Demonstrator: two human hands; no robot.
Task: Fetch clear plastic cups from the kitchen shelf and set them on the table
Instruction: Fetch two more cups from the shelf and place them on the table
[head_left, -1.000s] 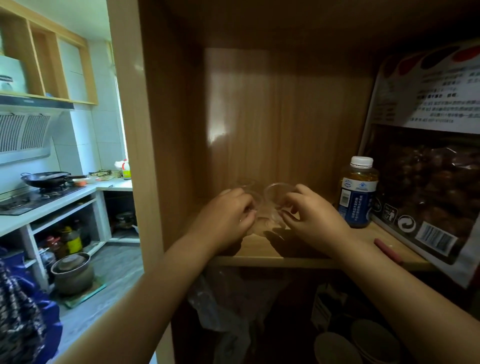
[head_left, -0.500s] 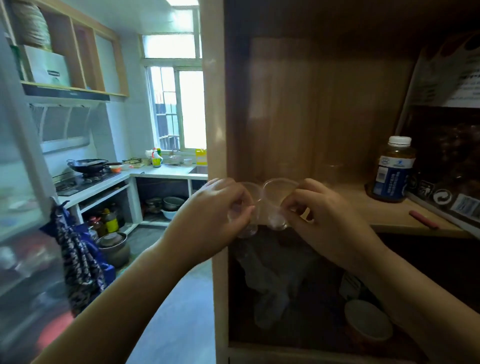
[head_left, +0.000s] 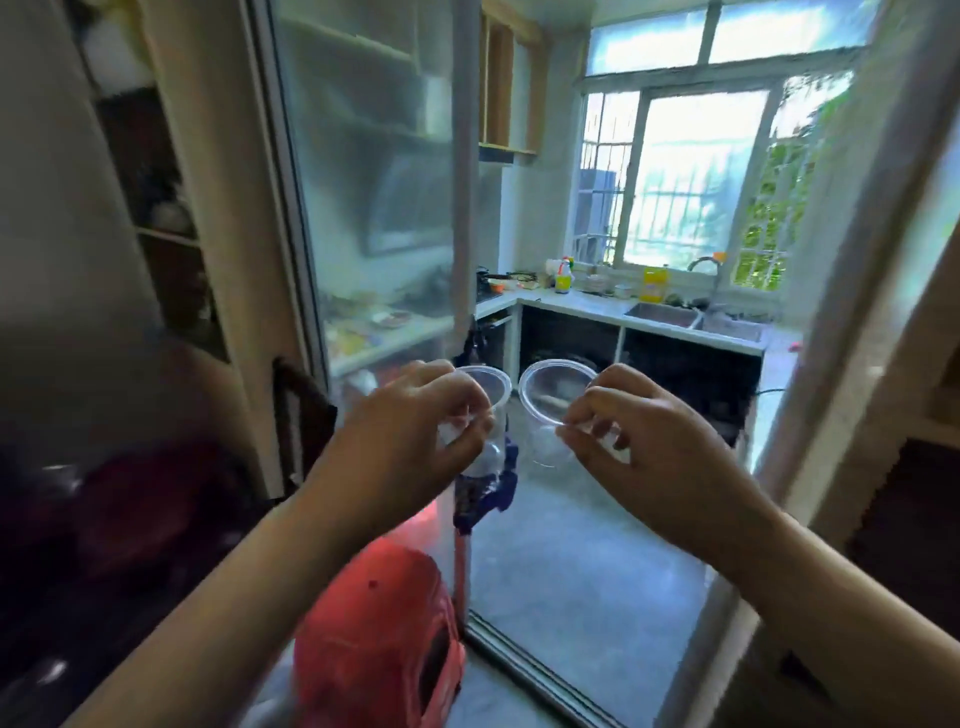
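Note:
I hold two clear plastic cups side by side in front of me, both upright with rims facing up. My left hand pinches the left clear cup by its near wall. My right hand pinches the right clear cup at its rim. The cups almost touch each other. The wooden shelf they came from is out of view. No table is visible.
A sliding glass door stands at the left, its frame just behind the cups. Beyond lies the kitchen floor, a counter with a sink and a window. A red object hangs low at centre.
Both hands lifted the cups off the wooden shelf and drew them back. The view swung left, away from the cupboard and bottle, toward the kitchen doorway.

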